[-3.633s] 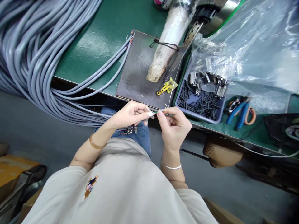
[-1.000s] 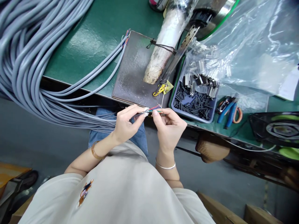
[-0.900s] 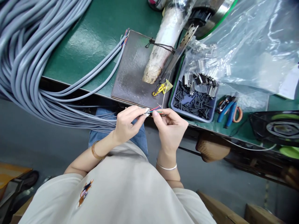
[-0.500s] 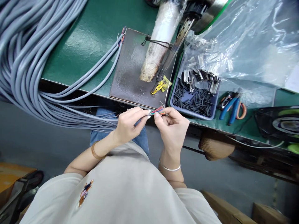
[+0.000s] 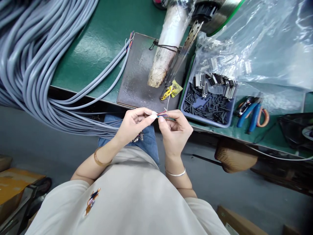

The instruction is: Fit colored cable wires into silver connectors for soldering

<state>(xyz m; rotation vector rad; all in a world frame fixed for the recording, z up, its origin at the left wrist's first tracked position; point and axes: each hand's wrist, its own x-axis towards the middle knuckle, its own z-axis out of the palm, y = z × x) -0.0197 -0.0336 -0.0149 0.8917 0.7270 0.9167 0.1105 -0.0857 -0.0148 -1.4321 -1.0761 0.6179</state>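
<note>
Thumb and fingers of my left hand (image 5: 135, 124) are closed on the end of a cable, which they mostly cover. Thin coloured wires (image 5: 162, 115), red, blue and others, fan out from it toward the right. My right hand (image 5: 176, 129) pinches these wires between thumb and index finger. A thin white strand (image 5: 169, 97) sticks up from between the two hands, over the front edge of a dark metal plate (image 5: 137, 71). Below my left hand, several small metal connectors (image 5: 140, 137) show over my lap.
A big bundle of grey cables (image 5: 36, 58) hangs over the bench edge at left. On the plate lie a wrapped white roll (image 5: 162, 52) and a yellow clip (image 5: 166, 93). To the right are a blue tray (image 5: 227, 122) of black sleeves and connectors, and blue-handled pliers (image 5: 253, 117).
Both hands have drawn slightly closer together at the wires. The white strand now stands upright between them. The view has shifted a little, and connectors now show below my left hand.
</note>
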